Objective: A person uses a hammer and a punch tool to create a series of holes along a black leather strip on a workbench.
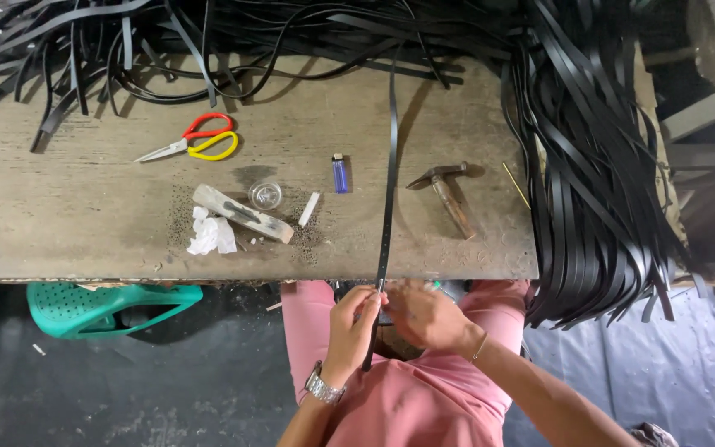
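A small clear dish (265, 194) stands on the tabletop (59, 207); what lies in it is too small to tell. Just beside it lie a wooden block (242, 213), crumpled white paper (212, 236) and a short white stick (309, 209), with dark specks scattered round them.

Both hands work at the near edge, over a pink lap. The left hand (351, 323) — a metal watch (323, 386) on its wrist — is closed round a black strap (389, 165), fingers pinching it just below the edge. The right hand (424, 316), a thin bangle on its wrist, meets it from the other side, fingers curled at the same spot; whether it grips the strap or only touches it I cannot tell.

The strap runs from the hands straight up across the tabletop into a heap of black strips (275, 33) along the far side — more strips (597, 182) hang off the right end.

Scissors (196, 139) with red and yellow handles lie far left; a blue lighter (339, 174) and a hammer (447, 192) flank the strap.
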